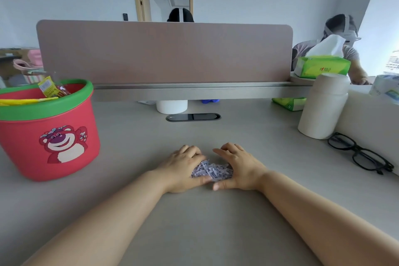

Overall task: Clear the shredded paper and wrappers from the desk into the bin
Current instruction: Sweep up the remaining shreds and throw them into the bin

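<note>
While cupping shreds (212, 170), left hand (181, 167), right hand (243, 167)

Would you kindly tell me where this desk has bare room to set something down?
Bare desk lies between the red bin and the left hand, and between the shredded paper and the cable hatch. The right side is crowded: white bottle, glasses, tissue pack.

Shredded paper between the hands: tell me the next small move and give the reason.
Probably squeeze the shredded paper together and lift it. The left hand and right hand cup it from both sides on the desk, so it looks gathered into one pile. The bin stands to the left, with wrappers already inside.
</note>
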Available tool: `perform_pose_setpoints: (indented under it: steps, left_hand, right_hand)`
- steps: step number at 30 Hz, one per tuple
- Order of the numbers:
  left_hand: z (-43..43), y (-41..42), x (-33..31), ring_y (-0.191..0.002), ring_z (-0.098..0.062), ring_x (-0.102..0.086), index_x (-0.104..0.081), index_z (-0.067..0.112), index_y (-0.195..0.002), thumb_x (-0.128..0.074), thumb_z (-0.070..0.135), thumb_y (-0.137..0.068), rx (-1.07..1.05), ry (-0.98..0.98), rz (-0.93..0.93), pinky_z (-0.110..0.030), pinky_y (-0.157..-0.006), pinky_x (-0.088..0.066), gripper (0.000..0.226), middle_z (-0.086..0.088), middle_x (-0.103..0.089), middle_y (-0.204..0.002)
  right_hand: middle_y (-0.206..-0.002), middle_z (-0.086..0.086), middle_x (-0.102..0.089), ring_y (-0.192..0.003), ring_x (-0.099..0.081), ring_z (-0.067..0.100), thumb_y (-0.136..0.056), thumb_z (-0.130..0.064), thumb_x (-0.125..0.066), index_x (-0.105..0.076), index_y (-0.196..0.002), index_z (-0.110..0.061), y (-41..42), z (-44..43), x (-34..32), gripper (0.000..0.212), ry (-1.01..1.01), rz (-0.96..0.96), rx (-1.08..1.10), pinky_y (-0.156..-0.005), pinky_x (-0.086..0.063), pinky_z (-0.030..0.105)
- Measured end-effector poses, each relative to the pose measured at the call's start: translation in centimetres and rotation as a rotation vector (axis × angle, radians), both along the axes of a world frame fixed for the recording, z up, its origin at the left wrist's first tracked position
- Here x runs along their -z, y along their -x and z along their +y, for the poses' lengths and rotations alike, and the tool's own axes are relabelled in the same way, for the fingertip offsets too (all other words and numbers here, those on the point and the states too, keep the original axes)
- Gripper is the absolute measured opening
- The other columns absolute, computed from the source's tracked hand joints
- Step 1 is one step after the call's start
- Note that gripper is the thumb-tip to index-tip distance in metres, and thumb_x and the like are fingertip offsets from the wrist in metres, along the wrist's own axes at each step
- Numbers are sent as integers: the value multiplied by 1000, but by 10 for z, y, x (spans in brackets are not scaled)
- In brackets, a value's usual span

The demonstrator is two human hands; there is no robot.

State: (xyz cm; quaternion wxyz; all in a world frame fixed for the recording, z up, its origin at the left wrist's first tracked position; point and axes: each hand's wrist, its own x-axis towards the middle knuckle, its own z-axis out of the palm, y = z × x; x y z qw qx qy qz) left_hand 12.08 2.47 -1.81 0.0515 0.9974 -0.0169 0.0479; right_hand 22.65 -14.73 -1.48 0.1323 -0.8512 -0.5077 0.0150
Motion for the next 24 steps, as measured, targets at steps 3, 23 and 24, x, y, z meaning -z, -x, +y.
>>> perform_pose_setpoints:
  steps: [3,23,24]
  left_hand:
    - [-1,3,4,-107,-18,-50,-51,20,-111,-47,61,-79,-42,121,-81,-28,-84,-40,52,1,-49,-113]
    - [-12,24,-3,-73,-36,-57,-56,1,-81,-38,27,-96,-147,249,-145,-34,-57,-32,35,-20,-64,-76]
    - [-10,27,-6,-67,-32,-54,-56,5,-76,-37,27,-96,-154,294,-143,-32,-54,-31,35,-13,-60,-64]
  right_hand:
    - [-127,0,-43,-120,-39,17,-47,-83,-42,-30,-137,-22,-1,0,2,109,-43,-18,-30,-102,-36,31]
    - [-102,17,-64,-90,-57,33,-93,-30,-43,-52,-96,-7,26,13,-4,25,-79,10,20,-64,-32,28]
    - [-96,15,-64,-84,-56,30,-93,-29,-44,-53,-94,-9,27,12,-7,22,-105,53,39,-62,-32,27]
